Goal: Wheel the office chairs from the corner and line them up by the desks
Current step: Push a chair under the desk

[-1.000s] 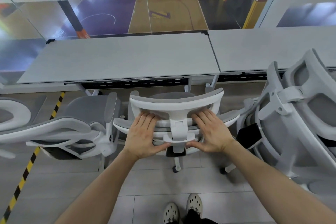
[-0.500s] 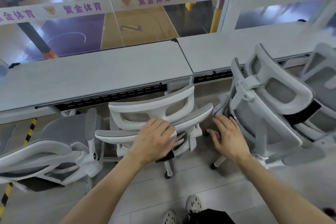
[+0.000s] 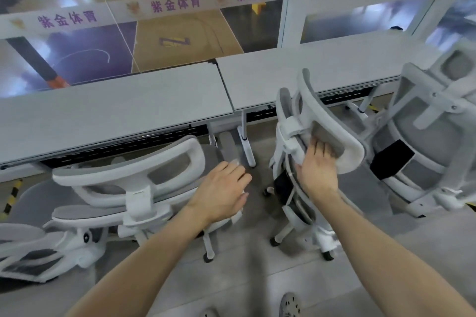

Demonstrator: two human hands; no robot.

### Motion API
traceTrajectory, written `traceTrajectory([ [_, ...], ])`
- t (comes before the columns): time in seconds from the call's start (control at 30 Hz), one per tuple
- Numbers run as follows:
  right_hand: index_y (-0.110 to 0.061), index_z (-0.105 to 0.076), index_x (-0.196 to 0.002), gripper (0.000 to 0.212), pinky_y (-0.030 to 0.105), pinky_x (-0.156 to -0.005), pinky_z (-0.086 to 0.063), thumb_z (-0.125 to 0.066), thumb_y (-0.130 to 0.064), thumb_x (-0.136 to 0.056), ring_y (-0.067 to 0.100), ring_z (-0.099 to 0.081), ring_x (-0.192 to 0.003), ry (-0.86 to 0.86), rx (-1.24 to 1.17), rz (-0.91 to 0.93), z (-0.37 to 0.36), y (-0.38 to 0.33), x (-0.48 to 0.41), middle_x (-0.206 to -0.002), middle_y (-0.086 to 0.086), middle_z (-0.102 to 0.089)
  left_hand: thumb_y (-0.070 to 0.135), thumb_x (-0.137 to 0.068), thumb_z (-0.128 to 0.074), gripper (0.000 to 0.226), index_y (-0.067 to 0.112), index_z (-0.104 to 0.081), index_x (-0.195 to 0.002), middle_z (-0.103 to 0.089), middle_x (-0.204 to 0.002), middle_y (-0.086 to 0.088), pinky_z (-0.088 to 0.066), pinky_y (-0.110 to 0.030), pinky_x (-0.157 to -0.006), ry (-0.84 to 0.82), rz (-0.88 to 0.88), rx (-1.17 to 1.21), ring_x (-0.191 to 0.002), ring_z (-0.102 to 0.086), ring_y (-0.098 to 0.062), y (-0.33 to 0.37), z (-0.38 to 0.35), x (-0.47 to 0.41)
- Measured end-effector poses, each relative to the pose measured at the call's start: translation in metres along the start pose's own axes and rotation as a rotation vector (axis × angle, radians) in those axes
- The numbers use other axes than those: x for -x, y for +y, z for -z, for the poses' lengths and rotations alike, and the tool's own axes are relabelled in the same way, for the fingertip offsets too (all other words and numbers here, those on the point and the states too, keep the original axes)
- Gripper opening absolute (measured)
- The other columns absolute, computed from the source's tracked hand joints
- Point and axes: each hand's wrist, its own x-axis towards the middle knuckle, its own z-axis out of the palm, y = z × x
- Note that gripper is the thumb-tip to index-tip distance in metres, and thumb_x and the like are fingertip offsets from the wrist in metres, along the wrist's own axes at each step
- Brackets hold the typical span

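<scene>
Right hand [image 3: 318, 171] was clamped on the tilted chair [image 3: 309, 141] by the desk [image 3: 296, 72]; left hand [image 3: 222, 192] hung loose-fingered. Rigid frame, probably rolled easily; headrest the sensible hold.

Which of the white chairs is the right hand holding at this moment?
The right hand grips the middle chair, turned sideways before the right desk; the others go unheld.
</scene>
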Motion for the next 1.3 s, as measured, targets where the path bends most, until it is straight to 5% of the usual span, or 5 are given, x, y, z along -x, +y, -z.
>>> traceTrajectory([
  [0.27, 0.009, -0.022, -0.167, 0.104, 0.053, -0.127, -0.039, -0.077, -0.045, -0.097, 0.044, -0.047, -0.149, -0.046, -0.053, 0.157, -0.004, 0.023, 0.02, -0.162, 0.032, -0.043, 0.053, -0.088, -0.081, 0.083, 0.01, -0.054, -0.154, -0.062, -0.144, -0.012, -0.048, -0.049, -0.115, -0.179, 0.163, -0.035, -0.134, -0.059, -0.034, 0.013, -0.026, -0.105],
  [0.47, 0.005, -0.036, -0.164, 0.091, 0.058, -0.123, -0.044, -0.074, -0.036, -0.092, 0.044, -0.052, -0.145, 0.04, -0.182, 0.258, -0.001, 0.078, 0.04, -0.159, 0.028, -0.05, 0.067, -0.086, -0.081, 0.117, 0.008, -0.026, -0.172, -0.033, -0.177, -0.014, -0.03, -0.054, -0.134, -0.176, 0.101, -0.01, -0.164, -0.032, -0.034, -0.005, -0.038, -0.17],
  [0.63, -0.002, -0.044, -0.163, 0.079, 0.054, -0.125, -0.042, -0.064, -0.048, -0.102, 0.04, -0.052, -0.145, 0.155, -0.192, 0.3, -0.014, 0.132, 0.052, -0.158, 0.021, -0.054, 0.092, -0.096, -0.035, 0.114, 0.002, -0.04, -0.166, -0.044, -0.17, -0.02, -0.021, -0.05, -0.137, -0.143, -0.206, -0.037, -0.16, -0.04, -0.036, 0.002, -0.05, -0.216],
  [0.9, -0.008, -0.051, -0.16, 0.095, 0.048, -0.122, -0.046, -0.063, -0.077, -0.096, 0.033, -0.057, -0.14, 0.164, -0.186, 0.217, -0.018, 0.163, 0.05, -0.151, 0.013, -0.062, 0.102, -0.085, -0.044, 0.128, 0.004, -0.042, -0.166, -0.045, -0.169, -0.018, -0.019, -0.053, -0.139, -0.117, -0.386, -0.059, -0.162, -0.036, -0.036, 0.01, -0.066, -0.249],
  [1.3, -0.008, -0.057, -0.153, 0.087, 0.046, -0.12, -0.044, -0.067, -0.07, -0.094, 0.034, -0.061, -0.13, 0.249, -0.145, 0.224, -0.022, 0.217, 0.033, -0.139, 0.012, -0.067, 0.102, -0.083, -0.049, 0.129, 0.0, -0.046, -0.162, -0.047, -0.166, -0.018, -0.022, -0.056, -0.137, -0.051, -0.361, 0.063, -0.161, -0.036, -0.038, 0.036, -0.088, -0.282],
])
